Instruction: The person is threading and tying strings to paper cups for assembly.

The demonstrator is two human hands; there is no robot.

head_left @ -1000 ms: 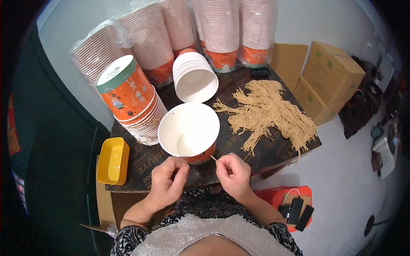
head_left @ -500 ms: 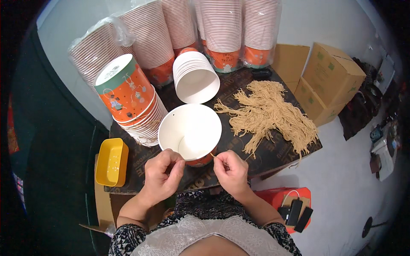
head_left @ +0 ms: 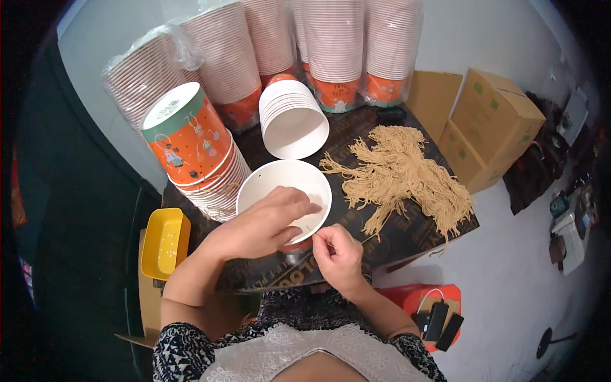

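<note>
My left hand point(head_left: 267, 219) reaches into the white paper cup point(head_left: 284, 184), fingers loose; my right grip point(head_left: 337, 254), just beside it, pinches a thin string point(head_left: 364, 239).

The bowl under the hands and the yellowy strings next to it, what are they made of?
The bowl looks like paper or thin card: matt white inside, printed orange outside, with a thin rolled rim, like the stacked ones around it. The strings look like cotton or a similar twisted cord: tan, dull and limp, lying in loose bundles with what look like frayed ends. The exact fibre cannot be told.
</note>
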